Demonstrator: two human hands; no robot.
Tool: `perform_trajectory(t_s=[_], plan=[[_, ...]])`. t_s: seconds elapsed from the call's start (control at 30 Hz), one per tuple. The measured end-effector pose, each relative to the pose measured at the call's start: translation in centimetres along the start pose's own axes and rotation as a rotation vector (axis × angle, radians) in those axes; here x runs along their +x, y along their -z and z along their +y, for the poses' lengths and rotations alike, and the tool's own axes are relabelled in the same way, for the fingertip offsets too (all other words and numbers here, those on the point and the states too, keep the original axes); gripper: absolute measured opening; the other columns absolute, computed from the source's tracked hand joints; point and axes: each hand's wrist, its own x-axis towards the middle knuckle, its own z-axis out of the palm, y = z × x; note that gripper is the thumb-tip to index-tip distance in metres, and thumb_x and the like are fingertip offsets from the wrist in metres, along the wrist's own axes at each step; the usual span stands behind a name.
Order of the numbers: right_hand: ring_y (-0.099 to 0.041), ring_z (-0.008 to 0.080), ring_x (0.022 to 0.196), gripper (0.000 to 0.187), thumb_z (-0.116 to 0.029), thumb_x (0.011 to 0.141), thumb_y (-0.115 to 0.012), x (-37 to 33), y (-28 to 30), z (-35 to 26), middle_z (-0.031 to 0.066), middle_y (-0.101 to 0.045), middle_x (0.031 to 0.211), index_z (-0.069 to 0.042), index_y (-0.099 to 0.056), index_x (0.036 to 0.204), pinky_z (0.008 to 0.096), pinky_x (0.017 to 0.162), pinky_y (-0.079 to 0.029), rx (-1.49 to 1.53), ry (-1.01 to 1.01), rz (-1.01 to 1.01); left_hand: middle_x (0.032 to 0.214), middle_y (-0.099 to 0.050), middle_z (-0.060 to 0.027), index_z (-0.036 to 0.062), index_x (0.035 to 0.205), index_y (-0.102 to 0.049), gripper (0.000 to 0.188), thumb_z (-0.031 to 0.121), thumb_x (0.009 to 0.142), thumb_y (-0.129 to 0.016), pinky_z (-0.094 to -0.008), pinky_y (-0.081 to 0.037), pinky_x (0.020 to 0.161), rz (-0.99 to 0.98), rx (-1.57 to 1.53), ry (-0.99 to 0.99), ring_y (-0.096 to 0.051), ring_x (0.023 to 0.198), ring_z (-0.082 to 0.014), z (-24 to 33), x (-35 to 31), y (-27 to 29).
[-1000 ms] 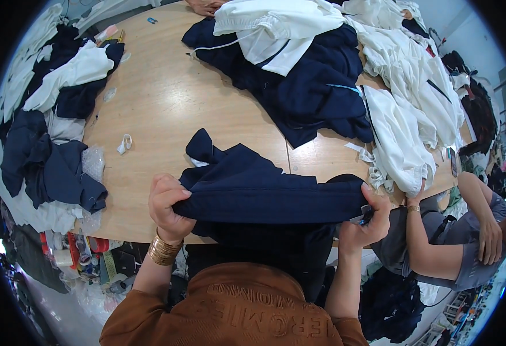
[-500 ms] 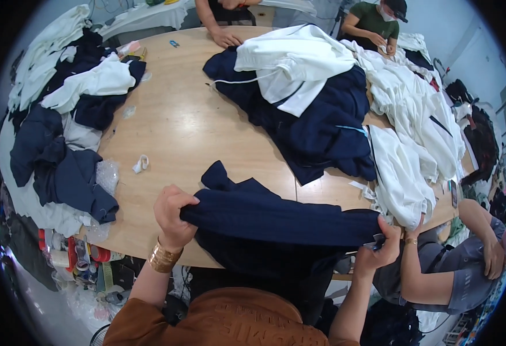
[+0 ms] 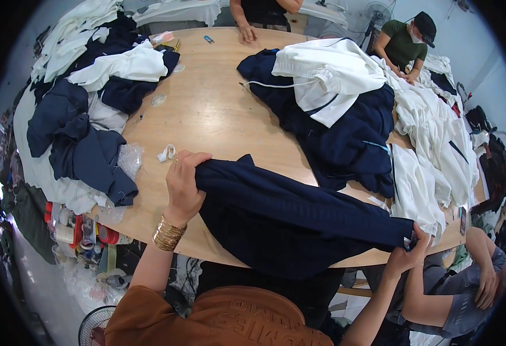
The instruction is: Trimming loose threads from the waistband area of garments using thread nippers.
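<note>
A navy garment (image 3: 287,213) is stretched between my two hands over the near edge of the table, its upper edge sloping down to the right. My left hand (image 3: 185,187) is closed on the garment's left corner, and several gold bangles circle that wrist. On the other end, my right hand (image 3: 408,254) pinches the navy cloth. A small shiny thing (image 3: 407,243) shows by the right fingers; it is too small to make out. The garment's lower part droops in front of my body.
A navy pile (image 3: 351,147) with a white garment (image 3: 322,69) on top lies ahead to the right. White clothes (image 3: 431,124) spread beyond it; navy and white clothes (image 3: 85,153) fill the left. Co-workers (image 3: 405,43) are at the far side, another (image 3: 466,282) sits close at my right.
Both hands have moved right; the left has risen and the right has dropped slightly, so the navy garment now slants. The view has shifted, and surroundings appear farther right.
</note>
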Motion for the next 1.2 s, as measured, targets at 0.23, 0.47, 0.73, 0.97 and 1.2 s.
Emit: perform_trajectory(t_s=[0.23,0.47,0.73,0.97,1.2], plan=[[-0.056,0.0317,0.068,0.038,0.010,0.059,-0.055,-0.3,0.0,0.6,0.0145,-0.055,0.075,0.003,-0.061,0.095,0.0344,0.063,-0.045,-0.027,0.023,-0.035,0.088,-0.055,-0.0147,0.0035,0.101,-0.055,0.043,-0.008,0.060,-0.053,-0.0395,-0.043,0.072,0.009,0.013,0.004,-0.053,0.081,-0.0345,-0.7,-0.5,0.3],[-0.059,0.0322,0.070,0.034,0.009,0.061,-0.057,0.1,-0.1,0.2,0.0134,-0.059,0.078,-0.001,-0.062,0.093,0.0357,0.064,-0.046,0.001,0.049,-0.085,0.087,-0.056,-0.0157,0.0036,0.101,-0.054,0.033,-0.001,0.069,-0.060,-0.0386,-0.044,0.075,-0.076,-0.078,0.158,-0.055,0.083,-0.0350,-0.2,-1.0,0.1],[-0.060,0.0251,0.081,0.029,-0.006,0.073,-0.070,0.4,-4.8,-2.0,0.0091,-0.063,0.090,-0.007,-0.061,0.101,0.0323,0.072,-0.046,0.048,-0.234,-0.870,0.095,-0.062,-0.0124,0.0045,0.113,-0.052,0.039,0.006,0.076,-0.065,-0.0334,-0.047,0.078,-0.711,-0.295,0.197,-0.061,0.088,-0.0267,-1.1,-0.3,-4.1],[-0.063,0.0261,0.080,0.029,-0.005,0.072,-0.067,-4.4,-5.1,-8.3,0.0078,-0.061,0.095,-0.008,-0.063,0.100,0.0327,0.068,-0.050,0.613,-0.087,-0.932,0.092,-0.062,-0.0058,0.0048,0.098,-0.062,0.019,0.011,0.081,-0.064,-0.0296,-0.045,0.080,-0.945,-0.596,0.178,-0.060,0.088,-0.0195,3.9,-0.5,-4.0],[-0.062,0.0235,0.070,0.026,-0.005,0.072,-0.067,-6.9,-5.6,-7.9,0.0010,-0.059,0.098,-0.010,-0.062,0.096,0.0318,0.061,-0.049,0.452,0.070,-0.923,0.093,-0.059,-0.0039,0.0076,0.094,-0.061,0.019,0.013,0.077,-0.067,-0.0322,-0.038,0.088,-0.929,-0.438,0.043,-0.053,0.095,-0.0221,5.1,-1.7,-4.7]])
